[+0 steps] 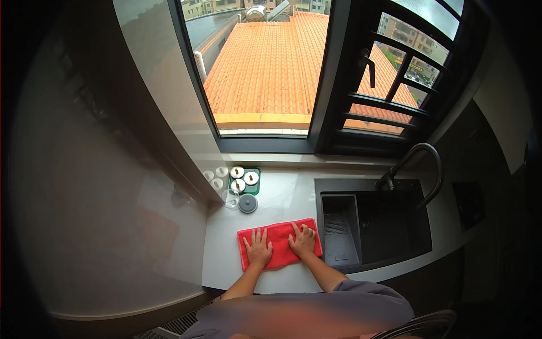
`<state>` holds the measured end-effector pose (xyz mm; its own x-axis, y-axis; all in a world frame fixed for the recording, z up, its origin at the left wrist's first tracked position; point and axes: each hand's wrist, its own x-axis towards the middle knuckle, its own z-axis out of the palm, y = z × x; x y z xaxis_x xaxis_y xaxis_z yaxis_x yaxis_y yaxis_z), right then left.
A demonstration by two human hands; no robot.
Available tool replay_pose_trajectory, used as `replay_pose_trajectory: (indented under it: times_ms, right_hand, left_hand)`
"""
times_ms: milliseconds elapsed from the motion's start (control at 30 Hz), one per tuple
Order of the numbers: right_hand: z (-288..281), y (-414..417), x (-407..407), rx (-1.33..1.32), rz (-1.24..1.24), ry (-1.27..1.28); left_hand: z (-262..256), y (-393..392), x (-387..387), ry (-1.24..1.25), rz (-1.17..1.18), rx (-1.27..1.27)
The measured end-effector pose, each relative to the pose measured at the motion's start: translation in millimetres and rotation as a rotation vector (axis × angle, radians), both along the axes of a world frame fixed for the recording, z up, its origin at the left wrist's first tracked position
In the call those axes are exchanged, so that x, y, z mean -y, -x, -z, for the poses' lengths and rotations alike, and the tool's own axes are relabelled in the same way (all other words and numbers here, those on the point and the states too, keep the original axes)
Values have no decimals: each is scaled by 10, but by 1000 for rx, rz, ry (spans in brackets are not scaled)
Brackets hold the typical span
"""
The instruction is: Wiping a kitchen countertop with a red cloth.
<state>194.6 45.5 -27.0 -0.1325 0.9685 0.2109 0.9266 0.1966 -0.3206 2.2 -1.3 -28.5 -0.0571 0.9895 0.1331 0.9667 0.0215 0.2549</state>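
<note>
A red cloth [281, 250] lies folded into a rectangle on the white countertop [224, 258], its right edge by the sink rim. My left hand [258, 249] rests palm down on its left half, fingers spread. On the right half lies my right hand [303, 240], its index finger stretched forward and the other fingers bent a little. Neither hand grips the cloth. Beyond it stand three white-lidded containers [251, 178] with gold-coloured knobs on a green tray [255, 189]. Nearer are a clear glass [231, 200] and a round grey lid [248, 203], which may cover a jar.
To the right is a dark sink [394, 229] with a perforated compartment [338, 229] on its left and a curved faucet [436, 169] at its back. A glossy wall panel [169, 237] borders the counter's left side, reflecting the containers. A dark-framed window [266, 145] rises behind.
</note>
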Motion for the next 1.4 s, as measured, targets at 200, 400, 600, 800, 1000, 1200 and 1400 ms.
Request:
replay_pose_trajectory:
  times_ms: [200, 400, 600, 800, 1000, 1200, 1400]
  right_hand:
    - [55, -116, 793, 66, -4, 31]
    - [29, -167, 1033, 49, -11, 149]
    - [38, -42, 294, 82, -8, 109]
    - [30, 102, -235, 79, 43, 78]
    - [55, 93, -270, 47, 40, 47]
    - [118, 34, 99, 38, 3, 58]
    - [76, 28, 447, 63, -32, 80]
  left_hand:
    - [29, -32, 709, 18, 30, 23]
    - [35, 9, 997, 75, 92, 30]
    - [-105, 77, 258, 80, 114, 40]
    - [-64, 147, -365, 69, 91, 40]
    - [-16, 186, -410, 59, 117, 7]
    - [64, 276, 269, 56, 142, 74]
    - [47, 189, 707, 60, 76, 33]
